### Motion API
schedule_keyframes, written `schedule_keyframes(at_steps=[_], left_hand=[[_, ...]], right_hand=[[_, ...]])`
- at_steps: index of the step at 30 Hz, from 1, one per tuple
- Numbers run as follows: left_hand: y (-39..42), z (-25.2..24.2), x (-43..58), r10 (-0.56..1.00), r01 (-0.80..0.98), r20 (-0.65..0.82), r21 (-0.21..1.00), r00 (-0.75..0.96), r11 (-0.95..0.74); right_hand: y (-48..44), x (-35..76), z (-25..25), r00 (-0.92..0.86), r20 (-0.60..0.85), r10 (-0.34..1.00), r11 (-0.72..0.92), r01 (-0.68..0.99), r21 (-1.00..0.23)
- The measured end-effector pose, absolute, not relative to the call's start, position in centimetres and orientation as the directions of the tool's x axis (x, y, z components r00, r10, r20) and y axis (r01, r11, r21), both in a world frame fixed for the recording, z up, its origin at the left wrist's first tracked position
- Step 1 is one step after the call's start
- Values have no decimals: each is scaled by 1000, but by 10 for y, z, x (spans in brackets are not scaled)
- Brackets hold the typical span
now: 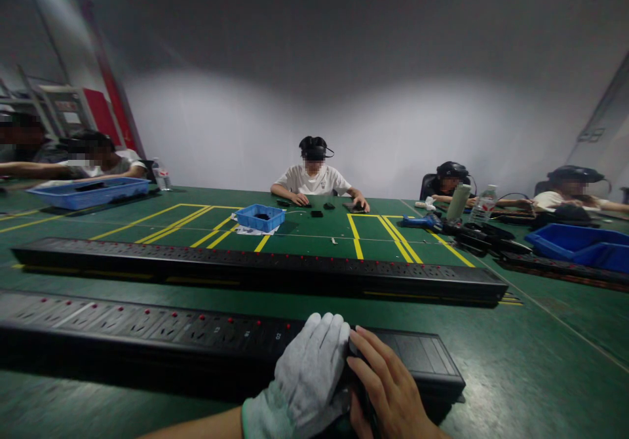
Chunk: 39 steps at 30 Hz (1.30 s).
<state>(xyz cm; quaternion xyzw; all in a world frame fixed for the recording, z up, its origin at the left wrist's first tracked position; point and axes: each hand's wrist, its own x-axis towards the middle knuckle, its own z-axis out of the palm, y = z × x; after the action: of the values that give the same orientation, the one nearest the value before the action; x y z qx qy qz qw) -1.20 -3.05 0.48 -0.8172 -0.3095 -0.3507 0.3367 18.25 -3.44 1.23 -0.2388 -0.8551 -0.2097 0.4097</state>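
In the head view, a long black power strip (162, 324) with sockets and red indicators lies across the near table. My left hand (312, 373), in a pale grey glove with a green cuff, rests by its right part with fingers stretched out side by side. Against it is my bare right hand (388, 386), its fingers bent around a dark object (362, 393). The hands hide most of that object, so its kind cannot be made out. A second black power strip (265, 272) lies parallel, farther off.
The green table (531, 354) has yellow tape lines. Beyond the strips stands a small blue bin (260, 218). Larger blue bins (93, 192) stand left and right. A blue-handled tool (421, 221) and bottles (484, 204) are at the right. Several people sit around the table.
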Motion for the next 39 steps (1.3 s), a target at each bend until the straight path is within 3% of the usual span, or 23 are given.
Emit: schedule_keyframes(at_steps=[8, 12, 15, 17, 19, 20, 22, 26, 29, 35, 39], left_hand=[[-31, 4, -12, 296, 749, 777, -313, 556, -584], [-31, 4, -11, 308, 769, 798, -276, 518, -577], [-29, 7, -14, 375, 797, 793, -216, 480, -564], [-27, 18, -18, 585, 828, 643, -142, 494, -543], [-25, 35, -21, 829, 880, 321, -29, 458, -475], [-24, 44, -24, 874, 890, 191, 7, 447, -456], [-23, 59, -29, 885, 889, 112, 28, 451, -457], [-22, 70, -42, 884, 883, -5, 54, 467, -467], [-23, 65, -54, 896, 895, 50, 45, 441, -443], [-27, 54, -82, 928, 933, 115, 14, 355, -359], [-27, 39, -103, 876, 922, 300, -37, 379, -386]], right_hand=[[-32, 190, 26, -583, 773, 251, 828, 543, 141], [-27, 190, 41, -571, 721, 391, 847, 530, -40], [-12, 194, 52, -437, 781, 446, 839, 507, -196], [2, 203, 66, -236, 846, 478, 796, 524, -303], [15, 218, 87, -95, 867, 490, 744, 563, -359], [19, 225, 99, -10, 870, 492, 714, 577, -397], [22, 235, 117, 94, 847, 524, 665, 576, -475], [12, 226, 118, -231, 732, 641, 719, 517, -465], [1, 198, 97, -418, 576, 703, 710, 472, -523], [6, 154, 77, -501, 472, 725, 688, 542, -482], [17, 147, 79, -522, 473, 710, 702, 579, -415]])
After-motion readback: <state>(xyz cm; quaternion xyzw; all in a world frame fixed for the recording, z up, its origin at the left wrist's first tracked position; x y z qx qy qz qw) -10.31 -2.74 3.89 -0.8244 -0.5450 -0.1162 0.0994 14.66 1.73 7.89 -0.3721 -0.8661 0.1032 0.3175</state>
